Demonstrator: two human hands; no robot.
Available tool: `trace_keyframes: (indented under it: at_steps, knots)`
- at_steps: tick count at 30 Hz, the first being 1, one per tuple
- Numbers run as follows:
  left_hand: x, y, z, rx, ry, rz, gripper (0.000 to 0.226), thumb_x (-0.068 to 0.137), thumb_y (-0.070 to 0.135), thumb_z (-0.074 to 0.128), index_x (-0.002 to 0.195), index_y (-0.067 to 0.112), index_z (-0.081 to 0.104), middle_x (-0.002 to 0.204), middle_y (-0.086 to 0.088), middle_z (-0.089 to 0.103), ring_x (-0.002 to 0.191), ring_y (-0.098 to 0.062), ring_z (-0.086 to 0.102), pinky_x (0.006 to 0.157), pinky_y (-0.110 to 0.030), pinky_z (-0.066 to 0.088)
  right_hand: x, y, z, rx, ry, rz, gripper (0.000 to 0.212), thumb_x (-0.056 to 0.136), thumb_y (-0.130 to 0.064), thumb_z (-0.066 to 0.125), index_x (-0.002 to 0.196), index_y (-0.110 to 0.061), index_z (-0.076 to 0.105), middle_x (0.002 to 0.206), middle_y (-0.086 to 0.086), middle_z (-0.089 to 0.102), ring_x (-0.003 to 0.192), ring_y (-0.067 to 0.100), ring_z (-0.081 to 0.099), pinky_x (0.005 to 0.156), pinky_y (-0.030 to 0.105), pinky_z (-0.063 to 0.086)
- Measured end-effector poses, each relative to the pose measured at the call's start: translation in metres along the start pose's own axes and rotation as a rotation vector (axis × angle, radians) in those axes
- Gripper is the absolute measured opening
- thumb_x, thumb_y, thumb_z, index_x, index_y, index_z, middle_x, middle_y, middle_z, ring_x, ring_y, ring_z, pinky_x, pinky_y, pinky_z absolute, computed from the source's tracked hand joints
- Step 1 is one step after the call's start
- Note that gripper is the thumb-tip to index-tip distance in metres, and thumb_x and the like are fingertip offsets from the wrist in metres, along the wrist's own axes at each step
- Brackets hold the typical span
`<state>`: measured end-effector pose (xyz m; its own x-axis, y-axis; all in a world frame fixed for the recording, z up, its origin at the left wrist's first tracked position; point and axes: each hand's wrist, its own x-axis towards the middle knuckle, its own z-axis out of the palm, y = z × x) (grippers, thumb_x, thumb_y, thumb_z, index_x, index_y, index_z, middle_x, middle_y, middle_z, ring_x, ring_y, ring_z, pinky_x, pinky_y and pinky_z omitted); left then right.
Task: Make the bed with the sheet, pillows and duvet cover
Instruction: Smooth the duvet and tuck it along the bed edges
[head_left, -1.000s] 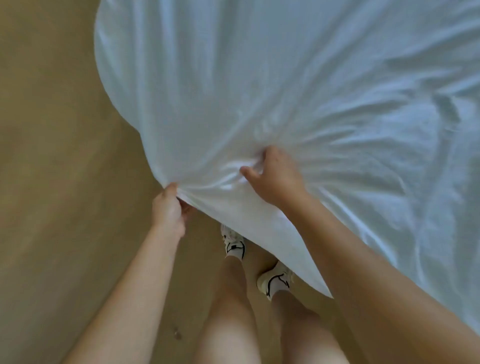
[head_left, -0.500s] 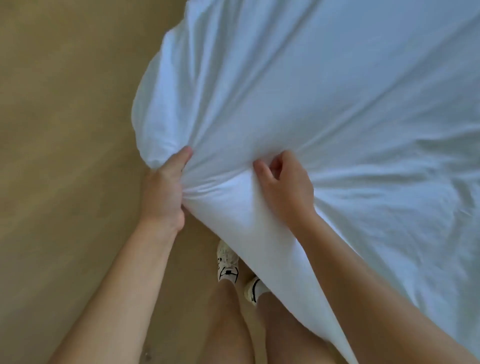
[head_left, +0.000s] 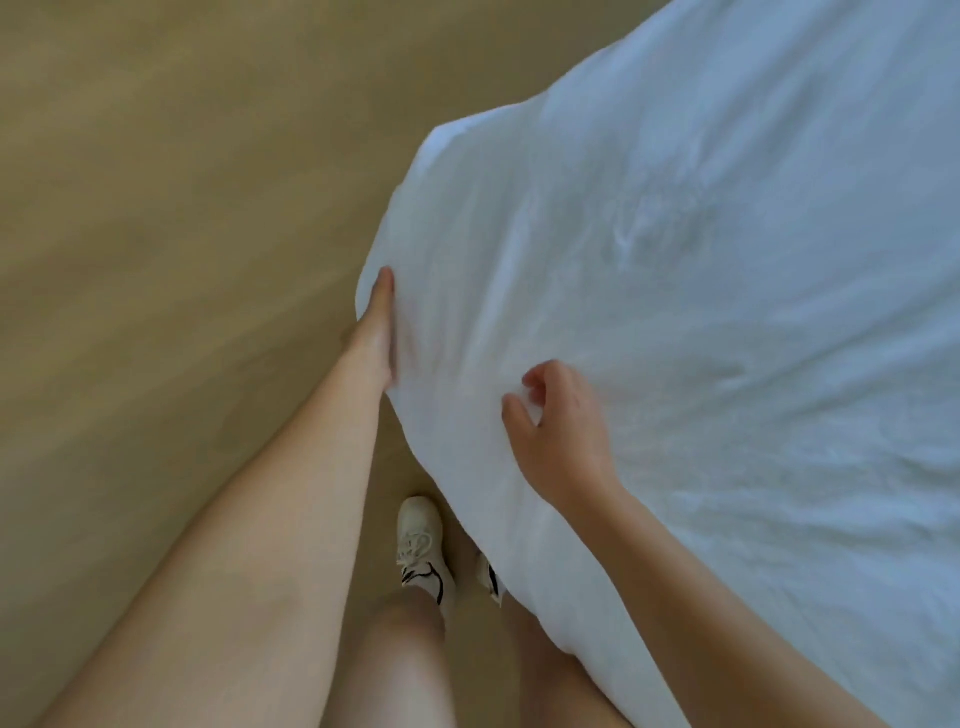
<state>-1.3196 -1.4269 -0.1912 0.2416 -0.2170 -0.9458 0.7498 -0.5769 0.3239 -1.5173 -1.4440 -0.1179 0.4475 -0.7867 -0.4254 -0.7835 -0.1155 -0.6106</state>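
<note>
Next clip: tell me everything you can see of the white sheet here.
The white sheet is thin, soft-looking cloth with fine wrinkles, draped over a rounded corner and filling the right of the view, its edge hanging beside the person's shoes. The left hand lies straight against the corner edge; the right hand rests on top, fingers curled, grip unclear in the blur.

Tan floor (head_left: 156, 234), white shoes (head_left: 421, 545) on it, white sheet (head_left: 727, 338) alongside

Left hand's (head_left: 375, 322) fingers mostly hidden — under sheet (head_left: 727, 364).
</note>
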Motion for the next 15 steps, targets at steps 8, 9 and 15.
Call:
trace_keyframes:
  at_steps: [8, 9, 15]
  knots:
    - [-0.046, 0.045, -0.026, -0.092, -0.239, 0.201, 0.02, 0.082, 0.035, 0.066, 0.095, 0.022, 0.074, 0.091, 0.0, 0.074, 0.091, -0.023, 0.069, 0.067, -0.03, 0.056, 0.042, -0.054, 0.011, -0.004, 0.1, 0.111, 0.056, 0.084, -0.043, 0.057, 0.13, -0.015, 0.042, 0.122, -0.001, 0.038, 0.117, 0.016, 0.028, 0.093, 0.016, 0.018]
    - [-0.063, 0.047, -0.041, -0.149, -0.314, 0.306, 0.024, 0.082, 0.034, 0.068, 0.102, 0.021, 0.073, 0.101, -0.003, 0.073, 0.097, -0.026, 0.068, 0.071, -0.032, 0.057, 0.044, -0.064, 0.012, 0.04, 0.163, 0.095, 0.063, 0.081, -0.05, 0.054, 0.132, -0.017, 0.039, 0.126, -0.001, 0.036, 0.118, 0.012, 0.026, 0.099, 0.02, 0.018]
    - [-0.029, 0.057, -0.127, -0.05, 0.186, 0.191, 0.051, 0.075, 0.045, 0.073, 0.11, 0.009, 0.067, 0.095, 0.0, 0.073, 0.08, -0.014, 0.07, 0.063, -0.024, 0.054, 0.06, -0.074, 0.018, -0.005, 0.427, 0.17, 0.07, 0.083, -0.05, 0.046, 0.143, -0.018, 0.03, 0.147, 0.003, 0.025, 0.136, 0.008, 0.016, 0.114, 0.032, 0.009]
